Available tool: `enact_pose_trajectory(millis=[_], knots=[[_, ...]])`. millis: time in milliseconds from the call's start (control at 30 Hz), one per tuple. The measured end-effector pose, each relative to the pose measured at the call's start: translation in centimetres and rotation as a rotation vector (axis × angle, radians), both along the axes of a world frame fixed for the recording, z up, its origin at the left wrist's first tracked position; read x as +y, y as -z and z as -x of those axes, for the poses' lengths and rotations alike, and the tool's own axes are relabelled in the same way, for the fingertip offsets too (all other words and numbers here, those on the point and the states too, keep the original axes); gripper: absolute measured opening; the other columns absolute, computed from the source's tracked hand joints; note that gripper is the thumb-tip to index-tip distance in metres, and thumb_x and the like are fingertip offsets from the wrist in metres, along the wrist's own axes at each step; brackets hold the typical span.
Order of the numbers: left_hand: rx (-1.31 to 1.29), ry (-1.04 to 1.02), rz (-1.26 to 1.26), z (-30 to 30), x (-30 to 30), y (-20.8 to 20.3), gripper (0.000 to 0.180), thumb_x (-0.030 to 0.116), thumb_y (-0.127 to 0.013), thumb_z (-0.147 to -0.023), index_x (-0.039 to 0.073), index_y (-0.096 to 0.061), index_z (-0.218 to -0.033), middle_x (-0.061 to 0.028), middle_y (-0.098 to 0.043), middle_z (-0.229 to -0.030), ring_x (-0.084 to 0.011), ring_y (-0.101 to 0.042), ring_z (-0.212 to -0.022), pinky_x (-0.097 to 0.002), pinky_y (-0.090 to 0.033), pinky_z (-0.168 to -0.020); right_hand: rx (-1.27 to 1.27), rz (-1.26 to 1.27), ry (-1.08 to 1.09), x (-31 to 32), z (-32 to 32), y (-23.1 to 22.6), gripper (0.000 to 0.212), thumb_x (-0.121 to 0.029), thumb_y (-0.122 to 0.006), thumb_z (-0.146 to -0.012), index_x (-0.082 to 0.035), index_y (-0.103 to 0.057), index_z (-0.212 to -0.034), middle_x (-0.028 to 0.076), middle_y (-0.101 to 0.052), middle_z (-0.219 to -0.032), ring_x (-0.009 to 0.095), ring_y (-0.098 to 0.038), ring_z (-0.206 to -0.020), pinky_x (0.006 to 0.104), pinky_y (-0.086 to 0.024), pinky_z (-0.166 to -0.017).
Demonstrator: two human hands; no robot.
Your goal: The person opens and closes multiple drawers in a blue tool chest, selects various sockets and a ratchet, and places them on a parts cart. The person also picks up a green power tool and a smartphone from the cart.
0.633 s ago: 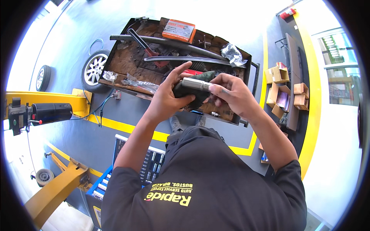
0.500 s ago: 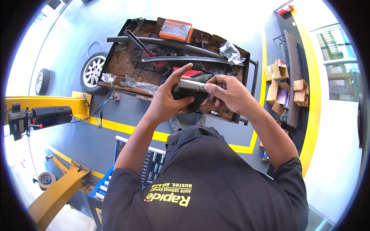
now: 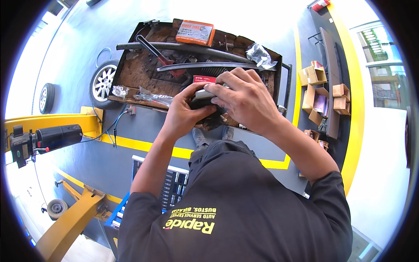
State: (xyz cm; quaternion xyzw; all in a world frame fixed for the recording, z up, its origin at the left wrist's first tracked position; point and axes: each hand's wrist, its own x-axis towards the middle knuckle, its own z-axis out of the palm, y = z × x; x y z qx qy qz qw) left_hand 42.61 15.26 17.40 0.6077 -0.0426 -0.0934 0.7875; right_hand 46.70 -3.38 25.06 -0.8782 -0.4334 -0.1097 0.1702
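Note:
My left hand (image 3: 178, 114) is closed around a dark cloth (image 3: 199, 104) and a shiny metal cylinder (image 3: 202, 94), thumb on the near side. Over the same cylinder lies my right hand (image 3: 249, 99), its curled fingers on the metal and covering much of it. Both hands are above the near edge of a worn, brown-lined work tray (image 3: 135, 75). Just beyond the fingers sits a red box (image 3: 204, 79). What the right palm covers is hidden.
In the tray lie an orange-and-white box (image 3: 195, 33), long bars (image 3: 205, 66), a red-jawed tool (image 3: 170, 65) and clear plastic wrap (image 3: 260, 56). A wheel (image 3: 104, 83) and yellow lift arm (image 3: 56, 117) are left. Cardboard boxes (image 3: 315, 105) stand right. A blue socket drawer (image 3: 173, 187) is near.
My right hand has moved left from the cylinder's end to over it, covering more of the metal and cloth. My left hand keeps its hold. The view has shifted slightly.

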Motion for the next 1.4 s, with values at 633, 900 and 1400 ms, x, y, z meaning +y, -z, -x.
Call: enact_pose_trajectory(millis=[633, 900, 1400], knots=[[0.124, -0.068, -0.011, 1.9, -2.1, 2.9, 0.075, -0.004, -0.072, -0.077, 0.005, -0.040, -0.144, -0.0082, -0.064, -0.106, -0.0127, -0.061, -0.099, -0.0275, -0.049, -0.090, 0.123, 0.011, 0.152, -0.1, 1.5, 3.4, 0.025, -0.022, -0.072, -0.083, -0.007, -0.071, -0.102, 0.006, -0.062, -0.092, 0.025, -0.058, -0.088, 0.0382, -0.043, -0.085], [0.105, -0.017, -0.042, 2.0, -2.1, 2.2, 0.083, -0.008, -0.071, -0.076, 0.006, -0.034, -0.148, -0.0123, -0.064, -0.114, -0.0157, -0.062, -0.105, -0.0299, -0.051, -0.093, 0.463, -0.030, 0.240, -0.1, 0.8, 4.3, 0.016, -0.015, -0.063, -0.090, -0.003, -0.067, -0.098, 0.013, -0.065, -0.092, 0.031, -0.061, -0.093, 0.0422, -0.046, -0.083], [0.120, -0.039, -0.046, 1.8, -0.3, 1.8, 0.079, -0.011, -0.071, -0.074, 0.005, -0.040, -0.145, -0.0097, -0.065, -0.109, -0.0149, -0.064, -0.101, -0.0287, -0.054, -0.091, 0.178, -0.113, 0.093, 0.5, 1.6, 4.0, 0.024, -0.021, -0.074, -0.082, -0.008, -0.070, -0.101, 0.007, -0.063, -0.101, 0.026, -0.057, -0.104, 0.0402, -0.041, -0.094]])
